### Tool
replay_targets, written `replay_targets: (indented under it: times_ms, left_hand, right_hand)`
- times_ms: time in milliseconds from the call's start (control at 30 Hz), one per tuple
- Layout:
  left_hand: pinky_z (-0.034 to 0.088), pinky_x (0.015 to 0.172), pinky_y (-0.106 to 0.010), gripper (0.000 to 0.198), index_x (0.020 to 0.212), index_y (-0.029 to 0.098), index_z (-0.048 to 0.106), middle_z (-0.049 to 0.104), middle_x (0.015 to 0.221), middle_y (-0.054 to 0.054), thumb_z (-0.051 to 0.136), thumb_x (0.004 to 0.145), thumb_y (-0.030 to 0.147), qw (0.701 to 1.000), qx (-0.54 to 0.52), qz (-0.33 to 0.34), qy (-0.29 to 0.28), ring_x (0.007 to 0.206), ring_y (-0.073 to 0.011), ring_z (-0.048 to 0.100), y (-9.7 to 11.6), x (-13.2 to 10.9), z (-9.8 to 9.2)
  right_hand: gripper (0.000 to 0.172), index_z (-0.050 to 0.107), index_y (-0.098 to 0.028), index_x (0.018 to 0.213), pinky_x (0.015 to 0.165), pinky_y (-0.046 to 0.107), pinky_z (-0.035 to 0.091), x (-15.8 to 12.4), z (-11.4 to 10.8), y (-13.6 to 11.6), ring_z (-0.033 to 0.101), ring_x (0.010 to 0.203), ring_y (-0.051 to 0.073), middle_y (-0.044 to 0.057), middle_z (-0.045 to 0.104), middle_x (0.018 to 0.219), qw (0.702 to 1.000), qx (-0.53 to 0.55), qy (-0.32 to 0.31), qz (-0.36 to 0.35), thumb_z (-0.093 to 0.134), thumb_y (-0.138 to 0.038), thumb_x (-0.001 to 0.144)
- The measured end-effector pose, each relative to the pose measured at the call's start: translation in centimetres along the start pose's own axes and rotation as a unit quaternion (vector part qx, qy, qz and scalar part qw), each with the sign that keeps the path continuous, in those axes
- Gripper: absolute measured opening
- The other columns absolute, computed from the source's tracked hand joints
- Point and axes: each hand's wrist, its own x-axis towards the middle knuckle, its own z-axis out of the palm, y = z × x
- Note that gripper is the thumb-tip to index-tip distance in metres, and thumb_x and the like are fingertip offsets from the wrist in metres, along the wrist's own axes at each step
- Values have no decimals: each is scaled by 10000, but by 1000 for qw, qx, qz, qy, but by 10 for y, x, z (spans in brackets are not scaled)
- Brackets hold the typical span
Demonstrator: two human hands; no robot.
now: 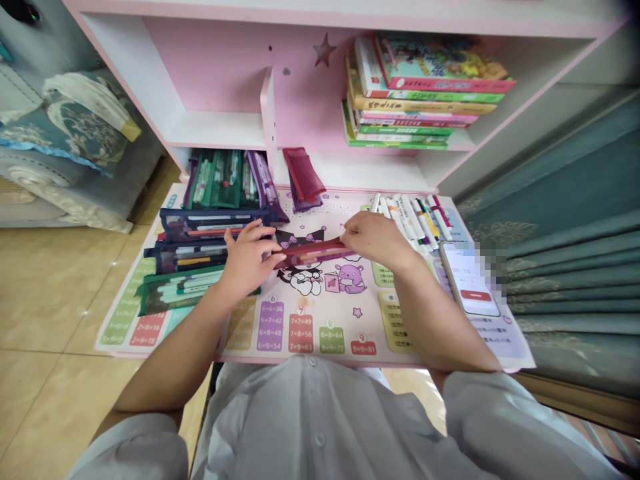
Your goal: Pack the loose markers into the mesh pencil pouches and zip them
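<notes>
Shirt (320,420) nearest. Red case (313,252) mid mat (370,293), pinched at 2 ends: left hand (247,257) closed on left end, right hand (373,237) gripping right end, probably steadying zip. Filled cases (200,253) stacked left, pens (410,217) far right.

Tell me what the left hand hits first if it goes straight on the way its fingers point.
The left hand points right along the red pencil case it holds; beyond that it would probably meet the right hand at the other end.

Left hand (249,260) and right hand (373,235) grip red pencil case (313,252) ends on desk mat (320,320); phone (469,280) right.
</notes>
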Motion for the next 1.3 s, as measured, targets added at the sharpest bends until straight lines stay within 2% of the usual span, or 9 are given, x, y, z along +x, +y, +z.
replay_targets:
  times_ms: [167,400,600,733,933,1167,1300]
  left_hand:
    - [161,1151,-758,65,800,280,757,688,1310,-33,719,845,252,1000,5,-6,-3,1413,-344,452,2,1,-2]
    - [164,1148,-761,66,801,283,757,689,1306,-28,717,844,252,1000,4,-5,0,1404,-343,459,0,1,-1]
    - [172,1151,-758,66,798,283,758,693,1302,-31,732,837,237,1000,7,-5,5,1408,-344,461,1,1,-2]
    - [176,1143,-772,61,794,272,759,686,1309,-39,738,836,233,1000,12,-2,6,1414,-355,453,1,1,-2]
    - [172,1152,-765,71,791,282,759,679,1315,-28,731,839,237,1000,12,-8,9,1412,-354,448,-1,1,-2]
    - [169,1140,-769,59,806,274,756,677,1321,-37,731,844,236,1000,15,-6,9,1417,-349,444,-2,1,-1]
    - [174,1138,-761,58,816,274,763,680,1317,-36,732,840,231,1000,18,-10,11,1410,-350,449,-2,2,-1]
  right_hand:
    - [173,550,-199,540,778,405,411,0,-4,0,561,790,222,55,635,726,1000,-15,0,22,519,-168,707]
    - [206,519,-195,493,729,388,392,0,-5,2,556,747,216,56,635,709,1000,-14,-6,24,535,-179,698]
    - [152,596,-200,563,730,383,385,3,-5,7,581,820,243,68,669,782,999,-25,1,39,540,-191,704]
    - [157,603,-199,575,733,379,399,3,-7,10,586,846,243,70,680,829,999,-19,-17,36,536,-209,717]
    - [142,621,-195,592,765,390,411,4,-9,14,603,889,253,76,689,974,998,-28,-11,53,541,-208,710]
    - [137,567,-192,572,753,379,394,3,-14,13,580,834,236,70,663,864,997,-34,-14,68,532,-185,704]
    - [155,540,-194,559,697,365,374,4,-14,19,537,709,203,53,611,707,996,-43,-5,76,511,-181,710]
